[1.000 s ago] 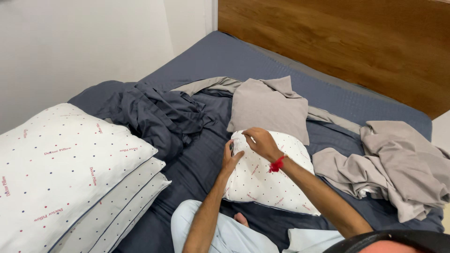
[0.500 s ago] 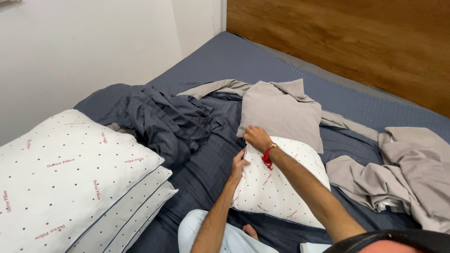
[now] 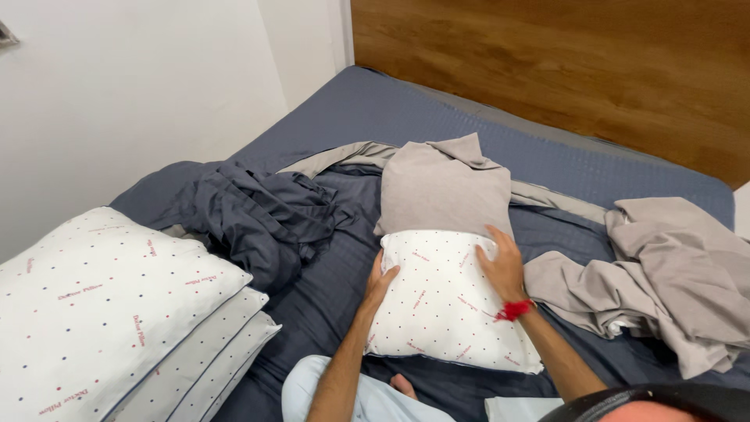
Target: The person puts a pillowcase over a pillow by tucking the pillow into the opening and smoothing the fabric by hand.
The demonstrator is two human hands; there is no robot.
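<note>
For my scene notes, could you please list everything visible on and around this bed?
pillow: 1, white with small dots, centre of bed, half inside the grey pillowcase
grey pillowcase: 1, over the pillow's far end
stacked pillows: at least 2, white dotted, lower left
dark sheet: 1, navy, crumpled, left of centre
grey cloth: 1, crumpled, right side
bed sheet: 1, blue-grey, covers the mattress
headboard: 1, brown wood, far side
wall: white, left
left hand: on the pillow's left edge
right hand: on the pillow's top, red thread on wrist
</note>
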